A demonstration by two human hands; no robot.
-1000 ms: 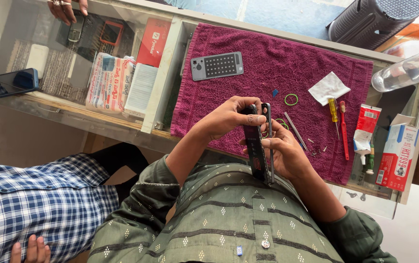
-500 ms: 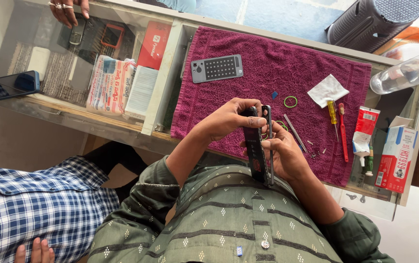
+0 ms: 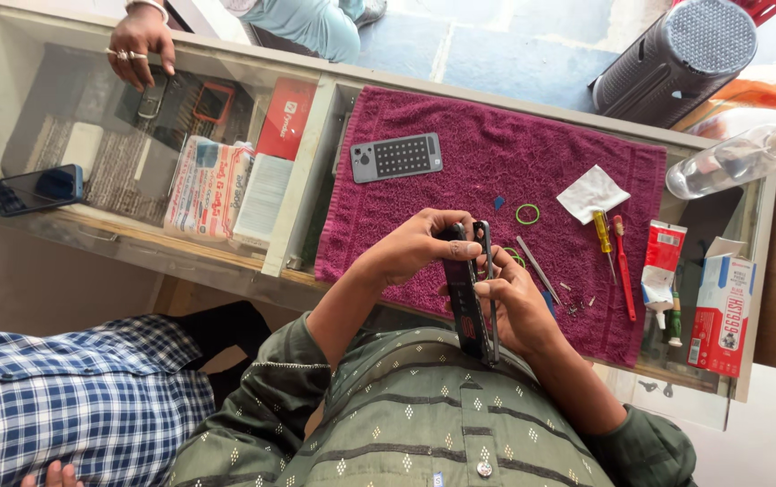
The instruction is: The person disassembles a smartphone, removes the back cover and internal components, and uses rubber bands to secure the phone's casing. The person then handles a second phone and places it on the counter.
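Glass-topped worktop [image 3: 225, 68] across frame, maroon towel [image 3: 460, 135] spread on its right half. Black mesh-topped cylinder [image 3: 676, 59] beyond far edge, clear bottle [image 3: 730, 162] lying at right end. Under the glass, left: boxes and packets, dark phone [image 3: 39, 188] at near-left edge. Other person's hand [image 3: 140, 45] with rings resting on glass far left; checked sleeve [image 3: 54, 397] of another bystander at lower left. On towel: grey perforated remote panel [image 3: 397, 157] far side, white paper scrap [image 3: 592, 193], yellow-handled screwdriver [image 3: 603, 233] and red-handled screwdriver [image 3: 623, 271] side by side, tweezers [image 3: 537, 267], green rubber ring [image 3: 527, 214], a few tiny screws near tweezers. Right of towel: red-white box [image 3: 721, 311] and tube packet [image 3: 663, 266]. Work item: long black remote shell [image 3: 465, 298], held edge-up above near edge of towel, lower end close to shirt. Looks light, thin rigid plastic, likely two halves partly split along seam; judged brittle at clips, so best gripped along long side edges, not flexed mid-span. Left hand [image 3: 419, 248] closed over upper end, fingers wrapped across top, thumb on near face. Right hand [image 3: 518, 311] closed around lower-middle, fingertips pinched at seam edge; possibly a thin pry tool between fingers, cannot tell. Both hands narrow, holding the shell, neither touching the towel.
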